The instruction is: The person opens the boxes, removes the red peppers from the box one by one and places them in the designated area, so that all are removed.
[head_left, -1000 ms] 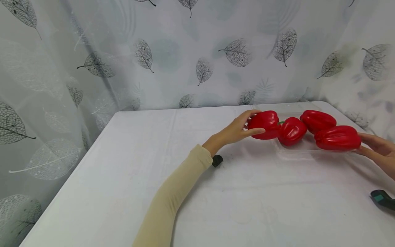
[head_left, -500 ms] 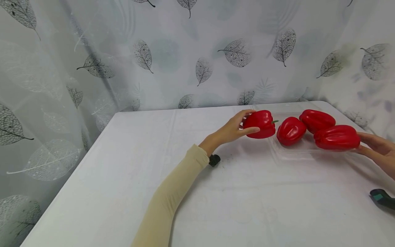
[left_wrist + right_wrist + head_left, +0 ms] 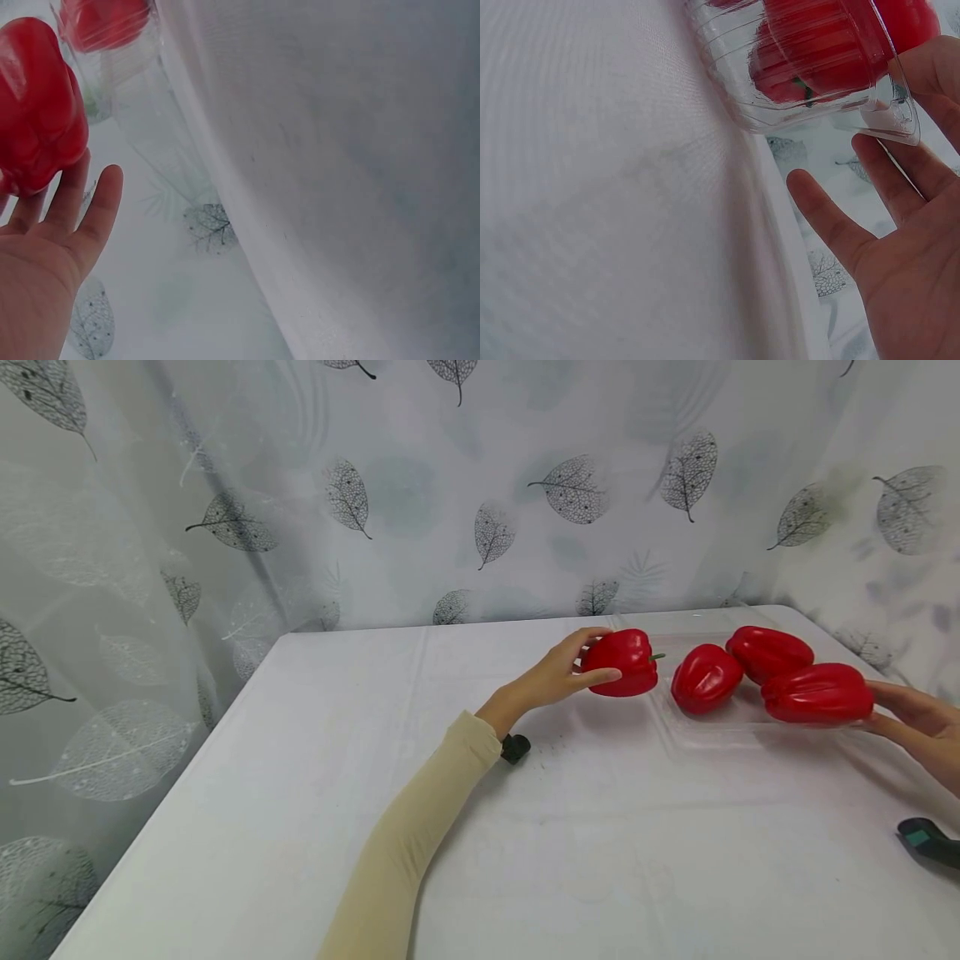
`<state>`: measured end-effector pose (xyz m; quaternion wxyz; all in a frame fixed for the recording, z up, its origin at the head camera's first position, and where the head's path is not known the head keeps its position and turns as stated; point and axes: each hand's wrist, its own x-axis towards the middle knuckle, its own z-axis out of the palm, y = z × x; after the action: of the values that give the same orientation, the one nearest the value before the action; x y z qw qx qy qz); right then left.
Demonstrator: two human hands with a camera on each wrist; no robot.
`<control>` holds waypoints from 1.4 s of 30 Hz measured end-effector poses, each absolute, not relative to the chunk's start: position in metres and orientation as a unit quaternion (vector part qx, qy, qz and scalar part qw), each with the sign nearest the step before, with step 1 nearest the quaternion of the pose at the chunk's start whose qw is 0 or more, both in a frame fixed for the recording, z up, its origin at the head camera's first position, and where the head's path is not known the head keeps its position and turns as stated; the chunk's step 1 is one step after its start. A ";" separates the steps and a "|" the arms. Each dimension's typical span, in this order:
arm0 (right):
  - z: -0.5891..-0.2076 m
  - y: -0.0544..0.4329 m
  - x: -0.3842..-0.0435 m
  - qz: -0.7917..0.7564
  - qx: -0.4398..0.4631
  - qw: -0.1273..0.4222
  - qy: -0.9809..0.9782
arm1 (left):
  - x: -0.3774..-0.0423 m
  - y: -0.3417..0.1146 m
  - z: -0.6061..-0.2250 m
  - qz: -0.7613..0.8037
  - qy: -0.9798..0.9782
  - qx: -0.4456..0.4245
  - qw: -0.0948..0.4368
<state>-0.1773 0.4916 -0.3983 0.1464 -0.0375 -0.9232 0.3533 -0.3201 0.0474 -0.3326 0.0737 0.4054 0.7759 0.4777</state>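
My left hand (image 3: 551, 677) grips a red bell pepper (image 3: 624, 662) by its left end, the green stem pointing right. The pepper is above the table, left of a clear plastic container (image 3: 697, 727). Inside the container are two red peppers, one at the front left (image 3: 707, 678) and one at the back (image 3: 770, 648). Another red pepper (image 3: 817, 693) lies over its right front, where my right hand (image 3: 918, 727) holds the pepper's right end. In the right wrist view, the lower fingers (image 3: 829, 214) spread beside the container's rim, and the pepper (image 3: 911, 30) is partly cut off.
A white cloth covers the table (image 3: 300, 760). Behind it hangs a pale curtain (image 3: 420, 485) with leaf prints. Small black devices show near the left wrist (image 3: 516, 748) and at the right edge (image 3: 930, 842).
My left hand has moved left with its bell pepper, away from the container, opening a gap to the other peppers. The right hand and its pepper have barely moved.
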 end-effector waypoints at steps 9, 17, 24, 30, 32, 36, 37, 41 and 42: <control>-0.399 0.491 -0.177 0.355 -0.032 0.155 -0.921 | -0.325 0.041 -0.334 0.476 0.781 0.398 0.069; -0.396 0.488 -0.176 0.355 -0.037 0.144 -0.923 | -0.327 0.038 -0.333 0.472 0.787 0.392 0.072; -0.395 0.487 -0.175 0.357 -0.038 0.142 -0.922 | -0.329 0.033 -0.334 0.473 0.792 0.379 0.074; -0.395 0.487 -0.175 0.356 -0.041 0.139 -0.923 | -0.329 0.032 -0.334 0.465 0.797 0.379 0.077; -0.395 0.487 -0.175 0.354 -0.042 0.137 -0.924 | -0.330 0.031 -0.334 0.460 0.798 0.381 0.077; -0.396 0.488 -0.176 0.355 -0.038 0.140 -0.924 | -0.331 0.030 -0.335 0.450 0.804 0.381 0.080; -0.396 0.489 -0.176 0.355 -0.037 0.142 -0.923 | -0.331 0.029 -0.336 0.448 0.804 0.381 0.081; -0.398 0.491 -0.177 0.356 -0.032 0.149 -0.922 | -0.332 0.028 -0.337 0.439 0.812 0.375 0.085; -0.398 0.491 -0.178 0.356 -0.030 0.151 -0.922 | -0.333 0.027 -0.337 0.437 0.814 0.372 0.086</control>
<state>-0.1776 0.4909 -0.3982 0.1512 -0.0303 -0.9218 0.3558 -0.3325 0.0274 -0.3369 0.0860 0.3724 0.8145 0.4365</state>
